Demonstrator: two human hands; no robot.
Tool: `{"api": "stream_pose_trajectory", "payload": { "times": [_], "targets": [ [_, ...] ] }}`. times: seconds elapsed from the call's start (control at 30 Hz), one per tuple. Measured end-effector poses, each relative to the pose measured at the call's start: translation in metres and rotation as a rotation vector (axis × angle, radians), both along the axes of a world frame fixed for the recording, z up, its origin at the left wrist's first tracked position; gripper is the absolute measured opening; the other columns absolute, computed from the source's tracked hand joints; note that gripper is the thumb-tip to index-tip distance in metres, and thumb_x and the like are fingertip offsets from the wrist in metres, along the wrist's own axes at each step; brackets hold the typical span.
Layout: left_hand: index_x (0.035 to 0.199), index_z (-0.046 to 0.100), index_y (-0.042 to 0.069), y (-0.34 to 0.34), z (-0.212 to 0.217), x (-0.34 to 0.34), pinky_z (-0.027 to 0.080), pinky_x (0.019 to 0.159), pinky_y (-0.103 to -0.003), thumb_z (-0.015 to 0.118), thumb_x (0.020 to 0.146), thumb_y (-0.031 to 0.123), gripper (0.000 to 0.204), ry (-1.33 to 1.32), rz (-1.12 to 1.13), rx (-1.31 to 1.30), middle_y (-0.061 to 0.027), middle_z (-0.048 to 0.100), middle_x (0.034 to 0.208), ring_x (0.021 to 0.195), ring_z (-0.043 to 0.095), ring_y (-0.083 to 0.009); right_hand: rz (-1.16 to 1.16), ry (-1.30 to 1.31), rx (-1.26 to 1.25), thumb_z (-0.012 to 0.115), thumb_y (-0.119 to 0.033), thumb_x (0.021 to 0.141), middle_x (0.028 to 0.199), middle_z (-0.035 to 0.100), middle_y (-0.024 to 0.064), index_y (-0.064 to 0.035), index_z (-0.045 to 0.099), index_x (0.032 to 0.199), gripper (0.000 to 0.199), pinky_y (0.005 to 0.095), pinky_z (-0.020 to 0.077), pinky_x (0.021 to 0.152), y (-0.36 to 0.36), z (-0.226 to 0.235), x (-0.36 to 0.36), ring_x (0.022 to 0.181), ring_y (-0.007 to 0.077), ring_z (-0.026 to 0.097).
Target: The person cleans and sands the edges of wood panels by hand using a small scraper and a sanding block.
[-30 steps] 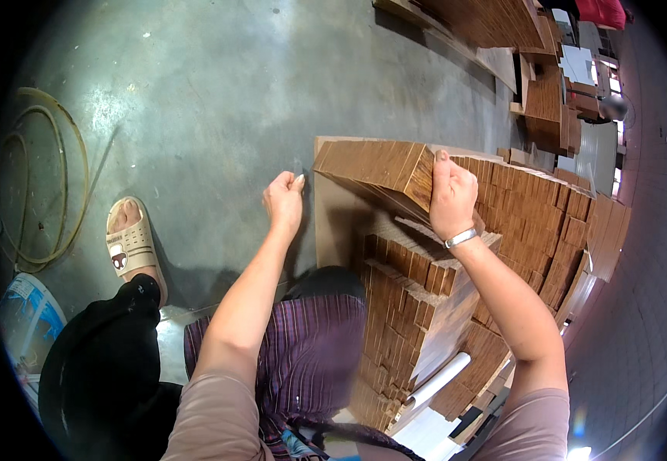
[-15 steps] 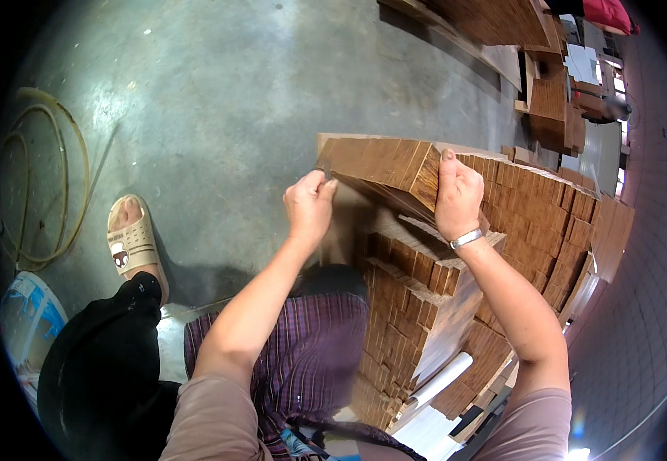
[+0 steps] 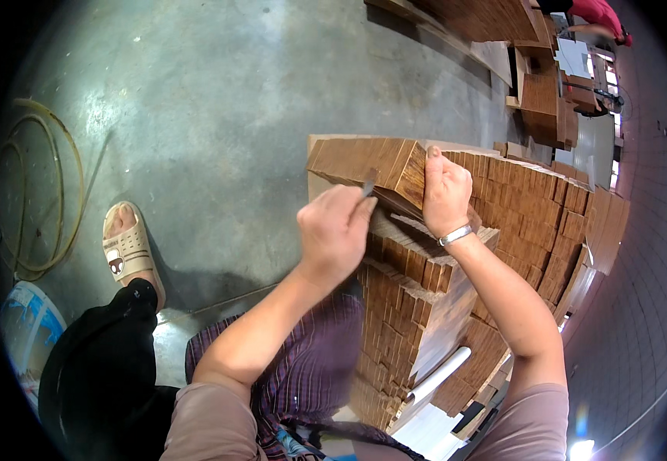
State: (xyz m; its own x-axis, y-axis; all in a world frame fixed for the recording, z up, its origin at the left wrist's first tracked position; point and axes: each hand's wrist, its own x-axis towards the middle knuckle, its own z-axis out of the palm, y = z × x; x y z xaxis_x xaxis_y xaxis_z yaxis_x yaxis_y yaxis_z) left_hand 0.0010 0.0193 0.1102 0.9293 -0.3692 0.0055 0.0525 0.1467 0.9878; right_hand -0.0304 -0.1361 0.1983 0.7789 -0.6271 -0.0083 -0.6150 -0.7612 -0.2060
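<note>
My left hand (image 3: pixel 336 230) is closed round a small flat metal blade (image 3: pixel 369 185). Its tip sits against the near edge of a brown wood-grain bundle of planks (image 3: pixel 360 159). At the right end of that bundle, my right hand (image 3: pixel 446 192) grips it with the thumb up along the end face; the fingers behind are partly hidden. The bundle is tilted above a lower stack of short planks (image 3: pixel 399 307). Behind my right hand rises a tall stack of planks (image 3: pixel 522 207) with staggered ends.
A white rolled sheet (image 3: pixel 439 376) leans by the lower stack. At left, a coiled hose (image 3: pixel 60 177) and a bucket (image 3: pixel 29 319) are on the floor near my sandalled foot (image 3: pixel 129 246). More boards (image 3: pixel 487 23) and a person in pink (image 3: pixel 598 15) are at the far right.
My left hand has moved right and nearer along the bundle's edge, from its left corner towards my right hand. The right hand keeps its hold. The view has shifted slightly.
</note>
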Motion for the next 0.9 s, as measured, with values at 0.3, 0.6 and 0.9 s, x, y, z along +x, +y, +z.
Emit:
{"api": "stream_pose_trajectory", "payload": {
  "times": [0.3, 0.6, 0.9],
  "targets": [
    [0.076, 0.055, -0.002, 0.006, 0.022, 0.007, 0.039, 0.051, -0.030, 0.068, 0.084, 0.002, 0.015, 0.062, -0.032, -0.071, -0.0108, 0.049, 0.062, 0.053, 0.044, -0.0181, 0.018, 0.024, -0.020, 0.043, -0.042, 0.100, 0.058, 0.046, 0.0256, -0.0007, 0.057, 0.065, 0.056, 0.0470, 0.0377, 0.053, 0.000, -0.001, 0.001, 0.057, 0.0450, 0.048],
    [0.075, 0.058, 0.002, 0.008, 0.059, -0.007, 0.044, 0.051, -0.039, 0.069, 0.077, 0.000, 0.011, -0.349, -0.099, -0.291, -0.0115, 0.054, 0.065, 0.055, 0.054, -0.0308, -0.005, 0.018, 0.008, 0.043, -0.044, 0.099, 0.058, 0.045, 0.0250, -0.0008, 0.056, 0.064, 0.057, 0.0465, 0.0380, 0.053, 0.002, -0.001, 0.001, 0.055, 0.0439, 0.046],
    [0.078, 0.058, 0.000, 0.002, 0.045, -0.005, 0.043, 0.052, -0.036, 0.070, 0.078, 0.001, 0.012, -0.309, -0.041, -0.202, -0.0135, 0.055, 0.067, 0.056, 0.053, -0.0300, -0.029, 0.027, 0.004, 0.044, -0.045, 0.099, 0.059, 0.047, 0.0248, -0.0013, 0.059, 0.065, 0.057, 0.0468, 0.0391, 0.054, 0.003, -0.002, 0.004, 0.057, 0.0440, 0.049]
  ]
}}
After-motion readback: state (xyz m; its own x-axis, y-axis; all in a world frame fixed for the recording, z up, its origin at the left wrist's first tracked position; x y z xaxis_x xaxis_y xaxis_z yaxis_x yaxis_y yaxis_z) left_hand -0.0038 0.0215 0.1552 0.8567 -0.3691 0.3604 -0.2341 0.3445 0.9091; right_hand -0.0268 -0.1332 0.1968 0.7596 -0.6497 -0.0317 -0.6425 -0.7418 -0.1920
